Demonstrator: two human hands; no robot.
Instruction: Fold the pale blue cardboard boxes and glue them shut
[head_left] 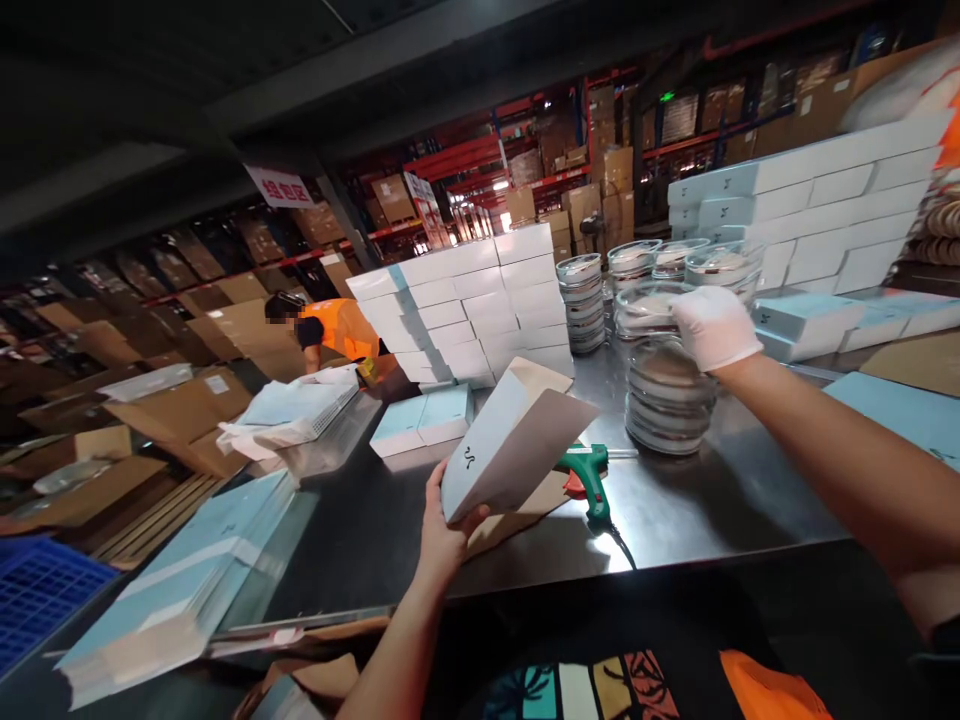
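A: Start at the left edge of the surface (675, 510). What lies there?

B: A slanting pile of flat pale-blue sheets (187, 580) at the near left corner, with a blue crate (37, 590) just beyond the edge. Farther back, a person in an orange vest (337, 328) bends among brown cartons, well away from the hands.

A: And the left hand (442, 530)?

B: It is bare, raised near the front edge, and clamped on the lower corner of a white box (510, 445), thumb on the front face, fingers behind. The box is tilted, open end pointing up and away, clear of the surface.

A: What sits around it?

B: Brown cardboard under it, a pale-blue box (424, 418) lying flat behind it, and a tall stack of white boxes (480, 310) toward the far edge. Just right of the held box lies a green glue gun (589, 475), its cord running to the front edge.

A: The right hand (712, 325)?

B: Gloved in white, closed over the top of a stack of clear round lidded dishes (664, 385) standing mid-surface. More such stacks (581, 300) stand behind, near the far edge.

A: And at the right edge?

B: More white boxes (810, 215) piled high at the far right corner, with pale-blue ones lying flat below them.
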